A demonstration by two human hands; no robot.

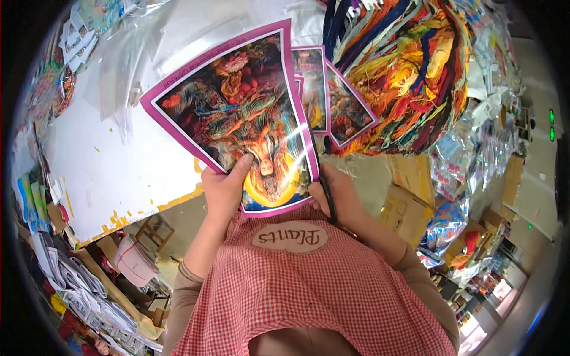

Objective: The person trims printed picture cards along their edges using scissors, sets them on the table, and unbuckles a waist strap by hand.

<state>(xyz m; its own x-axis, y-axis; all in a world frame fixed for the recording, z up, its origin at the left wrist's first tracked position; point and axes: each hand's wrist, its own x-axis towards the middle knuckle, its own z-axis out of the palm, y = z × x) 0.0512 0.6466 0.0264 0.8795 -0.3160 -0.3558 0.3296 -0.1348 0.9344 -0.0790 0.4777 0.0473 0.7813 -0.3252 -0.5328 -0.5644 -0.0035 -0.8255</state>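
Note:
A large glossy printed picture (pixel 255 113) with a purple border is held upside down in front of me, over the table's near edge. My left hand (pixel 224 187) grips its lower left edge, thumb on the printed face. My right hand (pixel 335 194) is closed at its lower right edge, fingers curled. A narrow black thing (pixel 327 199) runs along the right hand; I cannot tell whether it is a strap or a tool. Behind the sheet lie smaller purple-bordered prints (pixel 353 113). Right of them is a big heap of multicoloured thread skeins (pixel 409 83).
The white table (pixel 113 178) has a chipped yellow front edge. Clear plastic bags (pixel 116 77) lie on its left part. Cardboard boxes (pixel 407 210) stand at the right, below shiny plastic packages (pixel 454 163). At lower left are a pale bucket (pixel 135 261) and folded paper bundles (pixel 89 296).

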